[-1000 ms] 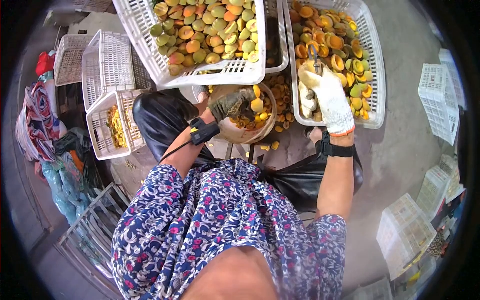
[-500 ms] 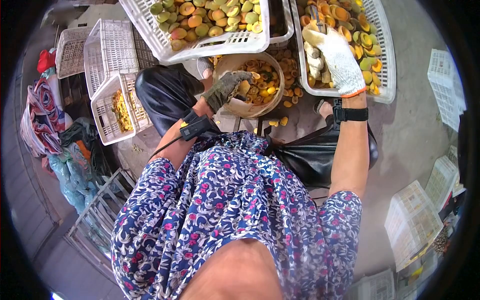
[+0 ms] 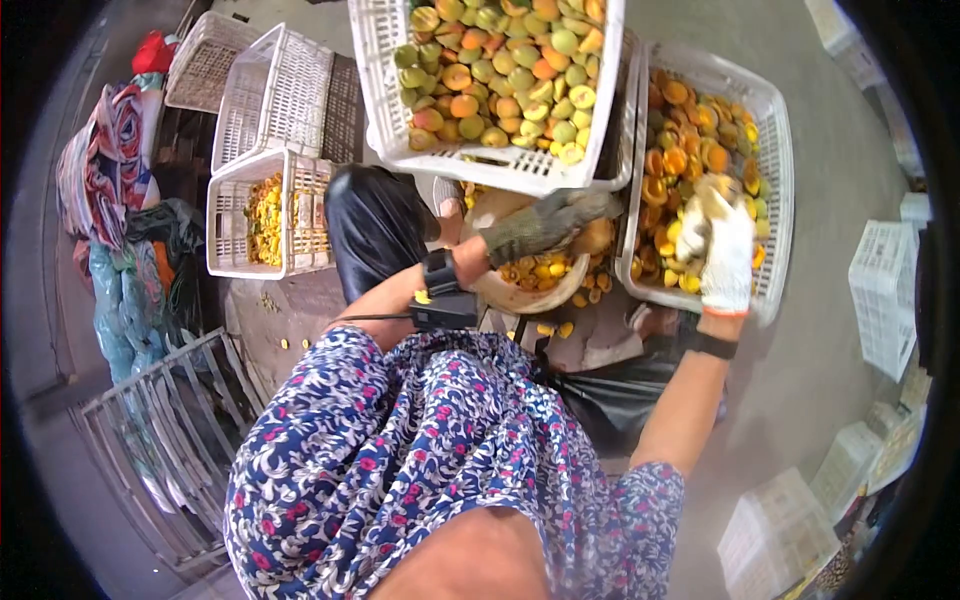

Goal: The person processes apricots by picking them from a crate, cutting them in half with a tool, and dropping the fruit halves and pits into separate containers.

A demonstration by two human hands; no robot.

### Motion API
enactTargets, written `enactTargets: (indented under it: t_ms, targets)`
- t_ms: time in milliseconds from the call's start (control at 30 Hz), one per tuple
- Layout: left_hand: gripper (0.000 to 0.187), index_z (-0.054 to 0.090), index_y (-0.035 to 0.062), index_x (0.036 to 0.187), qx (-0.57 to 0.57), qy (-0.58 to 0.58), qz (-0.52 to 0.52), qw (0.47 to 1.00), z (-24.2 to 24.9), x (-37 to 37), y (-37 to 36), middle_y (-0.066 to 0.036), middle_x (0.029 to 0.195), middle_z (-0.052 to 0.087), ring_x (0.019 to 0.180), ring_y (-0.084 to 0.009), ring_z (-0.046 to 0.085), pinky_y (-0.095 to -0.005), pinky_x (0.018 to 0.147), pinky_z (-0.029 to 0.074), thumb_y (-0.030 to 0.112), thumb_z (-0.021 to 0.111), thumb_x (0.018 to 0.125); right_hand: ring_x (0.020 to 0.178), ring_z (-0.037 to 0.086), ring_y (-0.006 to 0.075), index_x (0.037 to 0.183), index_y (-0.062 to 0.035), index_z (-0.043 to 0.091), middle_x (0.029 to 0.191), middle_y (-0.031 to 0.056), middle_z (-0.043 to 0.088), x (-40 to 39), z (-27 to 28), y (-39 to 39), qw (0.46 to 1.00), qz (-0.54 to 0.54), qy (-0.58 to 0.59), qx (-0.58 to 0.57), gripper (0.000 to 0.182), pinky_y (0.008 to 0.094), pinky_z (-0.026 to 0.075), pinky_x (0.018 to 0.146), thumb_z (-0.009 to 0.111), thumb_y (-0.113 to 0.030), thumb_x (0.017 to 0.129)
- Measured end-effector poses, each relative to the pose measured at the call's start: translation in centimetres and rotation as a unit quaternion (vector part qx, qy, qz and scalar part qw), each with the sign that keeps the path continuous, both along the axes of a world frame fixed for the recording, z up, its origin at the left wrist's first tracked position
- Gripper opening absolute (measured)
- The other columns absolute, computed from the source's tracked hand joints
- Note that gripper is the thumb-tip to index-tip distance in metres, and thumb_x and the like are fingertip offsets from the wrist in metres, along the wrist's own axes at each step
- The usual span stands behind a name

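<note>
My left hand (image 3: 550, 225), in a dark grey-green glove, reaches across the round pale bucket (image 3: 500, 290), its blurred fingers pointing right past the rim. Cut orange-yellow fruit (image 3: 535, 272) lies in the bucket below it. My right hand (image 3: 725, 250), in a white glove with an orange cuff edge, is low over the right-hand white crate (image 3: 783, 150), among halved orange and yellow fruit (image 3: 690, 125). Its fingers are curled, but I cannot tell what is in them.
Ahead stands a raised white crate (image 3: 360, 70) of green-orange halved fruit (image 3: 500, 75). A crate with yellow pieces (image 3: 265, 220) and stacked crates (image 3: 270, 95) are at left, beside a metal rack (image 3: 170, 410) and plastic bags (image 3: 125, 300). More crates (image 3: 885, 290) stand at right.
The view has shifted. My left hand has moved from inside the bucket to over its right side. My right hand has drawn back nearer in the crate; the metal-tipped tool seen in it earlier no longer shows.
</note>
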State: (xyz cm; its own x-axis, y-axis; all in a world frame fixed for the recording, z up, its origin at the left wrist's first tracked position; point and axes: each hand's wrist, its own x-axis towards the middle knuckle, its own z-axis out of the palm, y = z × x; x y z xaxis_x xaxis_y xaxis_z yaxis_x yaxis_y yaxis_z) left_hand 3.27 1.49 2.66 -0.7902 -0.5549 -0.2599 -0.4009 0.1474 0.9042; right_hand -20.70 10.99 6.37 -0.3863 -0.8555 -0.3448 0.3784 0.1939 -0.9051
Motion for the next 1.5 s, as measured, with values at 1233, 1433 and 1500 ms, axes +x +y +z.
enactTargets:
  t_ms: [1233,1433,1500]
  targets:
    - [0.058,0.040,0.0010,0.138,0.328,0.371,0.106,0.862,3.8,-1.7,-3.6,-0.009,0.127,0.054,0.115,-0.0190,0.054,-0.0325,0.101,0.043,0.033,0.059,0.094,0.067,0.062,0.0379,0.105,0.0029,0.045,0.073,0.0186,0.057,9.4,-1.0,-2.9,0.896,0.092,0.427,-0.077,0.031,0.0415,0.049,0.056,0.063,-0.015,0.087]
    - [0.054,0.042,0.0011,0.137,0.091,0.314,0.135,0.935,3.2,-2.4,-1.9,-0.010,0.126,0.053,0.113,-0.0157,0.052,-0.0301,0.100,0.042,0.036,0.052,0.098,0.055,0.059,0.0271,0.100,0.0015,0.048,0.071,0.0145,0.057,10.6,-1.6,-2.9,0.959,0.087,0.270,0.016,0.022,0.0346,0.047,0.049,0.057,-0.016,0.090]
    - [0.043,0.044,-0.0003,0.134,0.046,0.317,0.137,0.937,2.9,-2.2,-1.6,-0.012,0.125,0.054,0.113,-0.0177,0.052,-0.0306,0.100,0.041,0.024,0.048,0.099,0.054,0.058,0.0248,0.100,0.0016,0.048,0.070,0.0130,0.056,11.0,-1.8,-2.9,0.949,0.096,0.301,0.005,0.022,0.0343,0.046,0.049,0.056,-0.016,0.090]
